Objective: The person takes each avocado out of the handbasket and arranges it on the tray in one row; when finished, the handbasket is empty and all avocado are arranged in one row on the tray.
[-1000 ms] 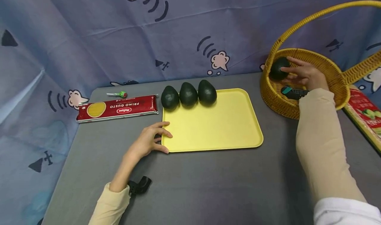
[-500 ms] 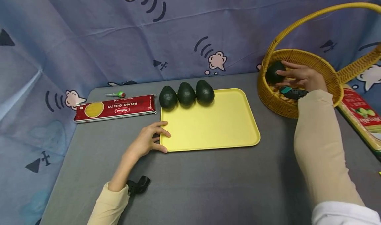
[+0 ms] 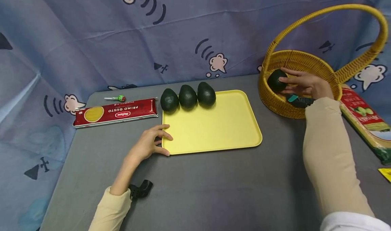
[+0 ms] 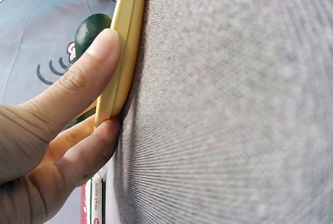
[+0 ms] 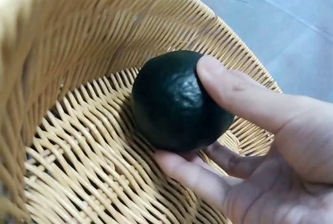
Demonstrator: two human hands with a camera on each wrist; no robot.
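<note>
My right hand (image 3: 308,83) reaches into the yellow wicker basket (image 3: 281,107) and holds a dark green avocado (image 5: 179,102) between thumb and fingers. The avocado is just over the woven bottom; whether it touches cannot be told. At the yellow tray (image 3: 213,129), my left hand (image 3: 151,142) grips the near left corner. In the left wrist view its thumb (image 4: 101,52) presses one side of the rim, with fingers round the other side. A row of three avocados, the left one (image 3: 169,100), the middle one (image 3: 187,97) and the right one (image 3: 206,94), lies along the tray's back left edge.
Left of the tray lies a red spaghetti packet (image 3: 122,113), with a lollipop (image 3: 119,98) behind it. A red and yellow bag (image 3: 363,115) is right of the basket, and a yellow item (image 3: 385,173) at the right edge. The basket handle (image 3: 323,12) arches high.
My right hand has moved slightly toward me with the avocado, which sits lower in the basket. The whole head view has shifted a little; the left hand stays at the tray corner.
</note>
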